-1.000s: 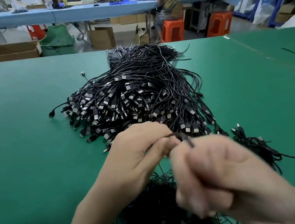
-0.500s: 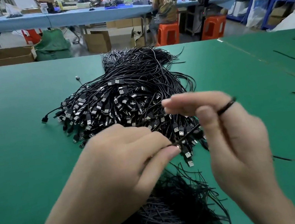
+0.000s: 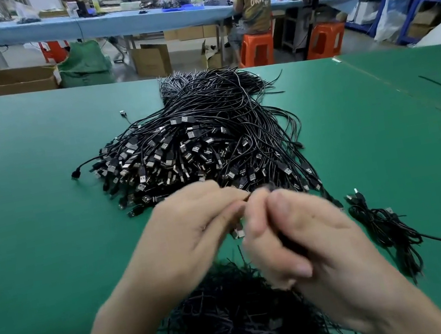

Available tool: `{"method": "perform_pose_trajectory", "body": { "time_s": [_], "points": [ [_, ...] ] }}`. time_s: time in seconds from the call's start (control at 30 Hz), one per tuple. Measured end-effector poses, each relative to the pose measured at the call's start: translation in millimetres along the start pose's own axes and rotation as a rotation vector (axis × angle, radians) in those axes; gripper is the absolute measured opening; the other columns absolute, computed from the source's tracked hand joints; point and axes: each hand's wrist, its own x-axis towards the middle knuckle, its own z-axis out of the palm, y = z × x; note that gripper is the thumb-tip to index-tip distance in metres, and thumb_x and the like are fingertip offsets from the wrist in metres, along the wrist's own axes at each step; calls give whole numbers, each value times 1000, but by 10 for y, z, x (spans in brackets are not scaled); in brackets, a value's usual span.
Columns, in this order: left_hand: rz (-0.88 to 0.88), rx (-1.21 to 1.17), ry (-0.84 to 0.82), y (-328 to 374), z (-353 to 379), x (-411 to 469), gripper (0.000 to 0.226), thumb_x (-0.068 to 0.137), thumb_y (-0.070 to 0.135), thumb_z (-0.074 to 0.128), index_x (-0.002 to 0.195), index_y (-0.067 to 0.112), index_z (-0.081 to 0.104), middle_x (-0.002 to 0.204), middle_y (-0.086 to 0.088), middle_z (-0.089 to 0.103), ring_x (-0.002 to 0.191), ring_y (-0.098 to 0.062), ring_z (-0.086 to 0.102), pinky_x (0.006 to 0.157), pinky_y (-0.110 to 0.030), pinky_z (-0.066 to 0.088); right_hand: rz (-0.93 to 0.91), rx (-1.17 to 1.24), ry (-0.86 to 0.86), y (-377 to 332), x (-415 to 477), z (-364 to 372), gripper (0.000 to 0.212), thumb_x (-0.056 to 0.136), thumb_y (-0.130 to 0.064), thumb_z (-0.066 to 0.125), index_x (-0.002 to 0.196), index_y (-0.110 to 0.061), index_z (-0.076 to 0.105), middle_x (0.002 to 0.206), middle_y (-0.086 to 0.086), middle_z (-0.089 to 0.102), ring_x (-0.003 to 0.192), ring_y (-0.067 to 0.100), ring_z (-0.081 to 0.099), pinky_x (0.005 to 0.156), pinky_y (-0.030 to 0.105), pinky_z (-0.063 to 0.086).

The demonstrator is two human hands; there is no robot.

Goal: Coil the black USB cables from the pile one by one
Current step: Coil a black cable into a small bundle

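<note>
Black USB cable (image 3: 291, 241) is pinched by curled fingertips of the left hand (image 3: 194, 229) and clutched in the closed fist of the right hand (image 3: 313, 241), just before the cable pile (image 3: 210, 145).

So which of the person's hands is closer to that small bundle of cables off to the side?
Right. The right hand sits just left of the small bundle, not touching it; the left hand is farther left, beyond the right hand. Both grip a cable.

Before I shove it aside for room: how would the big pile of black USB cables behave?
The big pile of black USB cables probably slides as one tangled mass, its strands crossing everywhere. Edge cables likely flop and trail; they curve limply.
</note>
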Motion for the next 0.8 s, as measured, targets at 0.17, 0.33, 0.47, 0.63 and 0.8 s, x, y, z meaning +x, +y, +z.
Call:
{"method": "perform_pose_trajectory", "body": {
  "time_s": [0.17, 0.33, 0.47, 0.63, 0.8],
  "points": [
    [-63, 48, -225, 49, 204, -23, 18, 106, 37, 44, 113, 46, 59, 87, 26, 62, 85, 5, 60, 75, -12, 44, -243, -43, 397, -68, 11, -89, 34, 102, -31, 43, 91, -16, 72, 60, -1, 57, 49, 12, 39, 49, 22, 38],
    [-49, 69, -220, 71, 218, -30, 27, 104, 46, 47, 103, 33, 70, 83, 19, 69, 80, 0, 64, 72, -21, 49, -410, -1077, 528, -79, -57, -293, 30, 110, -27, 39, 103, -21, 67, 93, -8, 73, 90, 13, 71, 78, 26, 56],
    [-32, 82, -64, 76, 73, -5, 25, 100, 47, 55, 83, 33, 68, 67, 23, 55, 63, -1, 55, 59, -12, 37, -137, -1368, 486, 0, -46, -363, 40, 104, -49, 31, 94, -28, 64, 76, -14, 68, 72, 8, 66, 69, 39, 55],
    [-73, -76, 151, 30, -84, -24, 27, 96, 44, 62, 73, 30, 65, 52, 3, 43, 48, -7, 39, 51, -11, 30, 166, -819, 176, -39, -48, -271, 60, 101, -62, 28, 78, -25, 70, 56, -7, 43, 54, 8, 40, 57, 22, 33],
    [-145, -349, 136, -14, 88, -26, 28, 107, 34, 50, 88, 29, 69, 72, -3, 63, 64, -24, 58, 57, -36, 46, 183, -148, -167, -48, -10, -96, 34, 104, -30, 39, 98, -12, 67, 57, -5, 37, 54, 12, 29, 54, 26, 26]
  ]
}}
